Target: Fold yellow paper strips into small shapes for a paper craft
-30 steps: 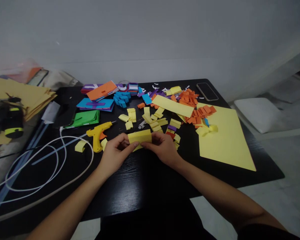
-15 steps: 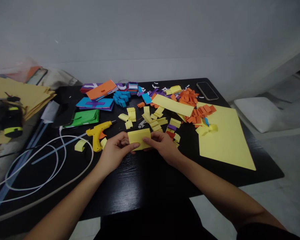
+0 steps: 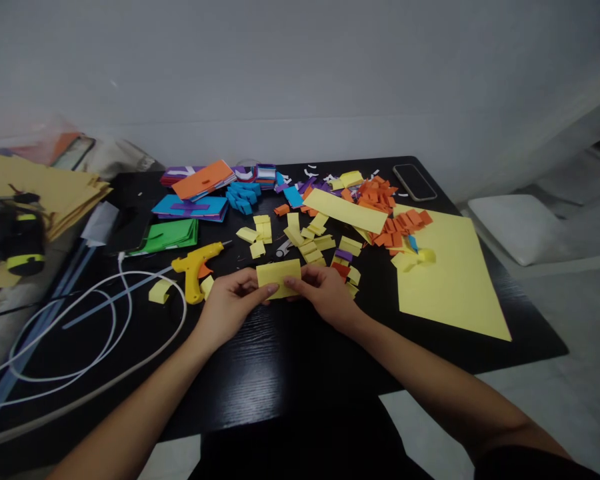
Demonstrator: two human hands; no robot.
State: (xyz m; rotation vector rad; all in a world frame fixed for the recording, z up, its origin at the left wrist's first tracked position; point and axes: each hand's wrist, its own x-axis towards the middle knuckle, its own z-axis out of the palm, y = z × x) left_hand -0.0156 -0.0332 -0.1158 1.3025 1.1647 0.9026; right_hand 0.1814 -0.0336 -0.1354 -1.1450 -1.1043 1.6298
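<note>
A small folded piece of yellow paper [image 3: 279, 272] is held above the black table, near its middle. My left hand [image 3: 233, 300] pinches its left side, thumb on the front face and fingers behind. On the other side my right hand [image 3: 327, 293] grips it the same way, the two thumbs close together. Just beyond lie several small yellow paper pieces [image 3: 313, 248] and the handle of what look like scissors [image 3: 283, 250], partly covered. A yellow glue gun [image 3: 196, 270] rests left of my left hand.
White cables [image 3: 130, 313] loop across the left side. Stacks of folded orange [image 3: 205, 180], blue [image 3: 193, 207] and green paper [image 3: 173, 235] stand at the back left. Orange paper pieces [image 3: 380, 197], a large yellow sheet [image 3: 450, 280] and a phone [image 3: 414, 182] are on the right.
The yellow paper now looks slightly shorter from top to bottom, its upper flap tilted or pressed down. Both hands stay in nearly the same place.
</note>
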